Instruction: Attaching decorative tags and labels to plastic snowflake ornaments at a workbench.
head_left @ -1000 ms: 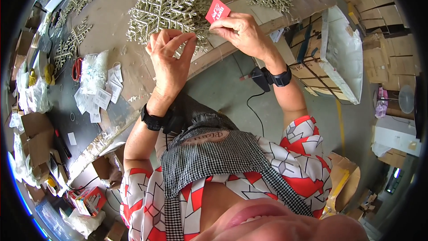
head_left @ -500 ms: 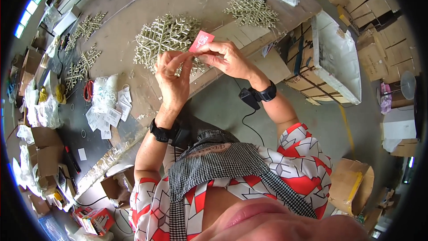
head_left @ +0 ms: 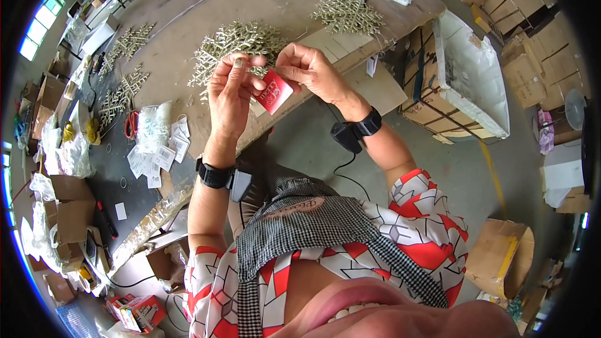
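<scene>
A: Red card tag [head_left: 273, 91], frame centre: pinched by right hand [head_left: 308, 69], left hand [head_left: 230, 91] gripping its edge, above glitter snowflake [head_left: 238, 42].
B: Light, bendable; probably thin card. Hold by edges.

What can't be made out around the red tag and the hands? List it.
Head view only:
- Red tag: its upper edge is hidden by the fingers of the right hand.
- Any string on the tag: too thin to see.
- Gold snowflake: its near side is hidden behind the left hand.
</scene>
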A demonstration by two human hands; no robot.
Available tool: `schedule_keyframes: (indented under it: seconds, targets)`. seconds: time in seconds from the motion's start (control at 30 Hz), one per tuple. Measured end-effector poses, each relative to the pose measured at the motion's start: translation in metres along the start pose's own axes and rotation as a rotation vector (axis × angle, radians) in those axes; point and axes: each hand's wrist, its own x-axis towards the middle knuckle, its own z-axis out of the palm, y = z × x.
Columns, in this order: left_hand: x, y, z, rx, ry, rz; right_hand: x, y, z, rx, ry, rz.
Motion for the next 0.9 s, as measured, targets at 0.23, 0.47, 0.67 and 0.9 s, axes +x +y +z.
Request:
schedule_keyframes:
  seconds: [0.23,0.47,0.67,0.9]
  targets:
    - [-0.002,0.002,-0.020,0.255,-0.009,-0.037,-0.001,0.011,0.005,0.604,-0.119,0.081]
    - [-0.011,0.015,-0.007,0.529,0.012,0.134,0.002,0.004,0.011,0.478,-0.099,0.054]
    - [-0.009,0.013,-0.008,0.599,-0.027,0.096,0.012,0.009,0.016,0.124,-0.002,-0.155]
    - [-0.006,0.010,-0.006,0.533,-0.094,0.112,0.015,0.004,0.020,0.184,0.099,-0.105]
